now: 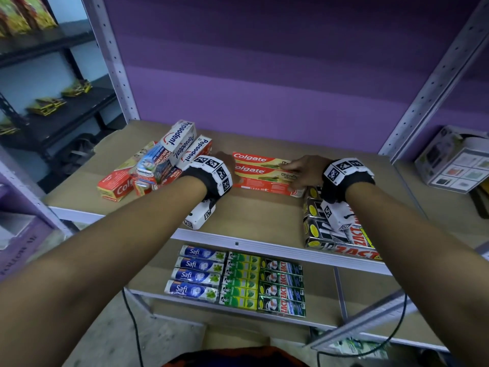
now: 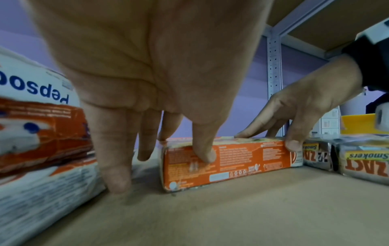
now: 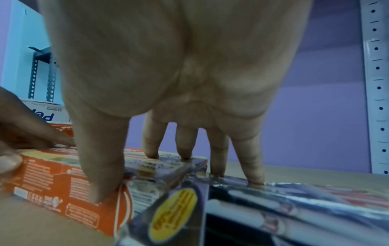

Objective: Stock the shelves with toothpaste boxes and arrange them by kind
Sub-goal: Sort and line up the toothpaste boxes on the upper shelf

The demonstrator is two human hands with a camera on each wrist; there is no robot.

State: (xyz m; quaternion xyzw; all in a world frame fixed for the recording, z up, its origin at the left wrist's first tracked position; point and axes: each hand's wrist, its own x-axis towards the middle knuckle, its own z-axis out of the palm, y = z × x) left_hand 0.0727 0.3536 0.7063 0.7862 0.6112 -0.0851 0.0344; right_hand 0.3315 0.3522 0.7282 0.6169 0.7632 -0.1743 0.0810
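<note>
A wrapped pack of two red Colgate boxes [image 1: 262,173] lies flat mid-shelf on the brown upper shelf [image 1: 251,215]. My left hand [image 1: 226,161] is at its left end: the thumb [image 2: 204,149] presses the pack's orange front face [image 2: 242,159] and straight fingers reach down past the end. My right hand [image 1: 297,176] is at the right end, thumb [image 3: 101,174] on the front corner, fingers [image 3: 151,141] resting on top. Two of its fingers touch the silver Zact pack [image 3: 273,208] next to it.
A loose heap of Pepsodent and Colgate boxes [image 1: 169,160] lies just left of my left hand. Zact packs [image 1: 341,231] run to the shelf's front edge on the right. The lower shelf holds rows of Safi [image 1: 198,271], green [image 1: 242,280] and Zact boxes [image 1: 281,286].
</note>
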